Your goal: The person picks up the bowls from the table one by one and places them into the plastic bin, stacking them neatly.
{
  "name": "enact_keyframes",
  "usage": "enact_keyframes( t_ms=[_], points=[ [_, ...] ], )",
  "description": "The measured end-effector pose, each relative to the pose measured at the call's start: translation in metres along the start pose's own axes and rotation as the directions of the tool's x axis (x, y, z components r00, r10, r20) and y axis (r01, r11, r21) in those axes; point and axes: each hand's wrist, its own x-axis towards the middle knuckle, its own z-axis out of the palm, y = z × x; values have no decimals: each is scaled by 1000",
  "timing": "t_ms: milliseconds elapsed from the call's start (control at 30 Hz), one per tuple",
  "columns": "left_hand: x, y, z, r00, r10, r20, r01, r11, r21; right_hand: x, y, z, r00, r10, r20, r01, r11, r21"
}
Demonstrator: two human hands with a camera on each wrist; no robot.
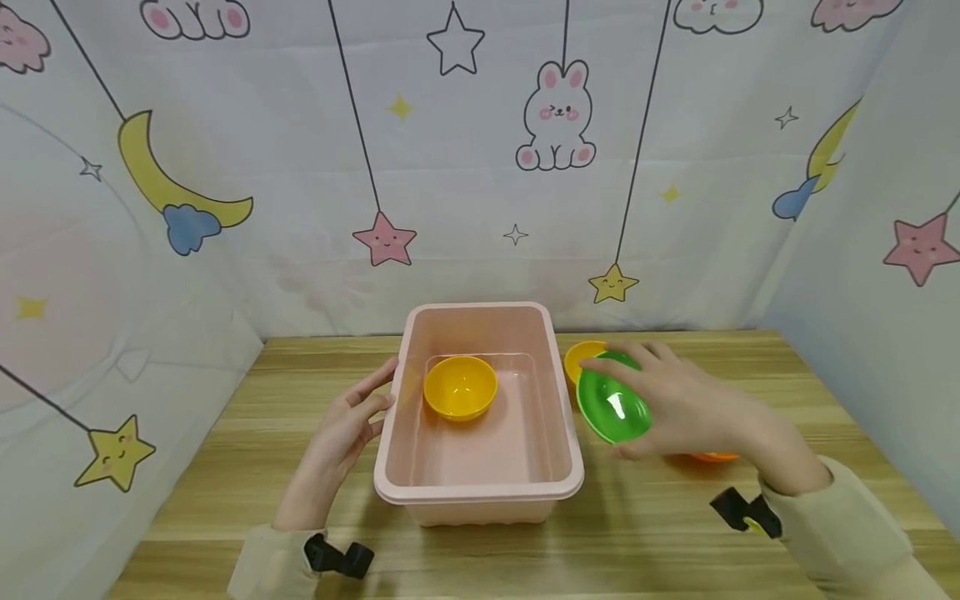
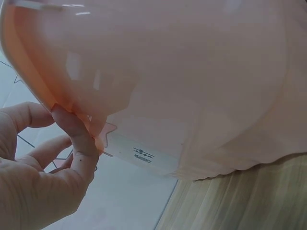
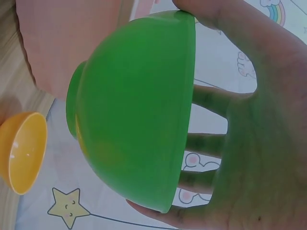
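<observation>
A pale pink plastic tub (image 1: 480, 492) stands on the wooden table with a yellow bowl (image 1: 461, 388) upright inside, toward its left. My left hand (image 1: 348, 437) holds the tub's left rim; the left wrist view shows thumb and fingertips at that edge. To the right of the tub, my right hand (image 1: 690, 404) grips a green bowl (image 1: 613, 404) across its rim, thumb on one side and fingers on the other. The green bowl is tilted, and its rounded outside with a foot ring faces the right wrist camera. Another yellow bowl (image 3: 26, 153) lies beyond it, partly hidden in the head view.
Under my right wrist, an orange edge (image 1: 715, 457) shows on the table (image 1: 300, 392). A white cloth (image 1: 465, 183) printed with stars, moons and a rabbit hangs behind the table and along both sides.
</observation>
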Motion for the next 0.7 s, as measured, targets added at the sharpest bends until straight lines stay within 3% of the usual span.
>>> enact_keyframes(
  t_ms=[700],
  points=[
    [0, 2, 1, 1000, -4, -1, 4, 1000, -2, 22, -9, -18, 999, -41, -10, 41, 999, -13]
  ],
)
